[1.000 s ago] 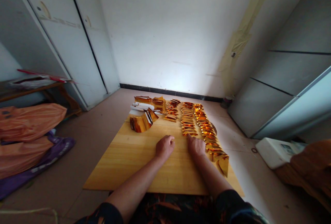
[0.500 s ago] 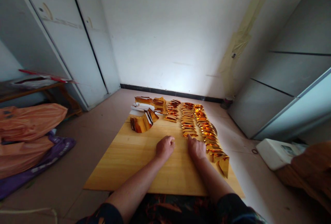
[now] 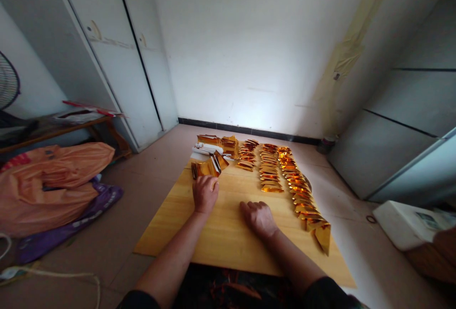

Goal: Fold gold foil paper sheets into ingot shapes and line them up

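Two bare hands are over one wooden board (image 3: 228, 209). Nearer, the right hand (image 3: 260, 218) is loosely curled, nothing visible in it; half a second ago it was at the middle row of folded gold pieces. Farther on, the left hand (image 3: 205, 195) has moved forward to the near edge of one curved stack of gold sheets (image 3: 205, 168), fingers bent; whether they grip anything cannot be told. Three rows of folded gold pieces (image 3: 271, 188) line the right; beyond the stack lie one white bundle (image 3: 206, 149) and two gold bundles (image 3: 230, 147).
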`<state>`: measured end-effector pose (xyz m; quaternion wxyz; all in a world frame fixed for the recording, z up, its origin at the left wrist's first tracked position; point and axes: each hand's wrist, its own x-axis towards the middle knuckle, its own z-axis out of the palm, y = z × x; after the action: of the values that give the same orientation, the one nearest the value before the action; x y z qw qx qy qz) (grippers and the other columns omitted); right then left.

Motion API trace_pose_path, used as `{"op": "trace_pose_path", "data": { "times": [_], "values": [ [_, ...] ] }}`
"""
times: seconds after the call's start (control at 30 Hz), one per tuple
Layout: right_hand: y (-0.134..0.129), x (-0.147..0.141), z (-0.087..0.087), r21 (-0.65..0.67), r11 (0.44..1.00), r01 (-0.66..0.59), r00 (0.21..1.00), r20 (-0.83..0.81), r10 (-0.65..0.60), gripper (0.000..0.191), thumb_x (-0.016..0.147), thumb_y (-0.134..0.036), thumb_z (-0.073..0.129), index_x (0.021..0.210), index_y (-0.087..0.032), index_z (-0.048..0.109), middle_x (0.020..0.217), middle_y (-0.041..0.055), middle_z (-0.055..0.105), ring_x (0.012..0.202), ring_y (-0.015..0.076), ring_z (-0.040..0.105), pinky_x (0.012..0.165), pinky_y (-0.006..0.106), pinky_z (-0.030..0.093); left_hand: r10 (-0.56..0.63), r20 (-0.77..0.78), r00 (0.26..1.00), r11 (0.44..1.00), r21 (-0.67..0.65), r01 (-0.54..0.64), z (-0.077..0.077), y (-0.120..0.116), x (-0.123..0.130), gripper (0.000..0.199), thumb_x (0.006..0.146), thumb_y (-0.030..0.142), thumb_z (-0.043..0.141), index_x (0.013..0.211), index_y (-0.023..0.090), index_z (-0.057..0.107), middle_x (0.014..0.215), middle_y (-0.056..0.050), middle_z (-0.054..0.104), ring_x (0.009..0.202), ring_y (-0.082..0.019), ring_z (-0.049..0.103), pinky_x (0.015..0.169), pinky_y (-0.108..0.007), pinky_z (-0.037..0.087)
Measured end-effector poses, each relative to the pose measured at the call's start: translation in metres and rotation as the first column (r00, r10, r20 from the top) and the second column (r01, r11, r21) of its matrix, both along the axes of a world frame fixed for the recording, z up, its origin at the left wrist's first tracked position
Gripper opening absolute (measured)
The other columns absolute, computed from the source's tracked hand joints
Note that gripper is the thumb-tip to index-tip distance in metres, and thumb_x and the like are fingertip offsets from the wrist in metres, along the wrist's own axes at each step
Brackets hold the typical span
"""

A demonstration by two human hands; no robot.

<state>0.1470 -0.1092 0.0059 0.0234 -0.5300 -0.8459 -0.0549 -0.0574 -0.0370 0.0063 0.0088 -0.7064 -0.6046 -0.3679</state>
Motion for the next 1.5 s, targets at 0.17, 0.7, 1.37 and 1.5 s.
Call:
{"op": "trace_pose_path", "data": {
  "times": [0.17, 0.7, 1.37, 1.5],
  "values": [
    [0.019, -0.018, 0.003, -0.007, 0.999, -0.051, 0.999, 0.007, 0.051, 0.019, 0.093, -0.020, 0.039, 0.095, -0.019, 0.058, 0.082, 0.0036, 0.066, 0.070, 0.0146, 0.060, 0.060, 0.025, 0.031, 0.071, -0.277, 0.958, 0.986, -0.128, -0.110, 0.010, 0.016, -0.015, 0.030, 0.081, 0.036, 0.057, 0.106, 0.022, 0.064, 0.115, -0.011, 0.062, 0.113, -0.029, 0.046, 0.099, -0.045, 0.025],
    [0.025, -0.026, -0.006, 0.026, 1.000, 0.002, 0.999, -0.052, -0.001, 0.023, 0.094, -0.024, 0.037, 0.090, -0.020, 0.060, 0.079, 0.0037, 0.065, 0.068, 0.0133, 0.059, 0.060, 0.025, 0.031, 0.094, -0.380, 0.920, 0.919, -0.322, -0.227, 0.006, 0.049, -0.006, 0.030, 0.083, 0.015, 0.039, 0.083, 0.017, 0.069, 0.086, -0.010, 0.069, 0.087, -0.024, 0.060, 0.095, -0.044, 0.023],
    [0.026, -0.026, -0.007, 0.011, 1.000, 0.011, 0.997, -0.071, -0.010, 0.025, 0.094, -0.023, 0.036, 0.090, -0.019, 0.060, 0.081, 0.0047, 0.065, 0.069, 0.0133, 0.059, 0.062, 0.023, 0.034, 0.133, -0.326, 0.936, 0.975, -0.124, -0.182, 0.018, 0.048, -0.011, 0.050, 0.090, 0.043, 0.032, 0.076, 0.015, 0.071, 0.075, -0.013, 0.070, 0.077, -0.023, 0.062, 0.094, -0.043, 0.022],
    [0.026, -0.026, -0.008, 0.006, 1.000, 0.013, 0.997, -0.075, -0.012, 0.023, 0.093, -0.023, 0.038, 0.090, -0.019, 0.060, 0.081, 0.0046, 0.066, 0.069, 0.0133, 0.059, 0.063, 0.023, 0.034, 0.206, -0.279, 0.938, 0.972, -0.052, -0.229, 0.031, 0.045, -0.017, 0.055, 0.091, 0.042, 0.028, 0.077, 0.013, 0.072, 0.076, -0.016, 0.070, 0.081, -0.025, 0.062, 0.093, -0.044, 0.024]
  ]
}}
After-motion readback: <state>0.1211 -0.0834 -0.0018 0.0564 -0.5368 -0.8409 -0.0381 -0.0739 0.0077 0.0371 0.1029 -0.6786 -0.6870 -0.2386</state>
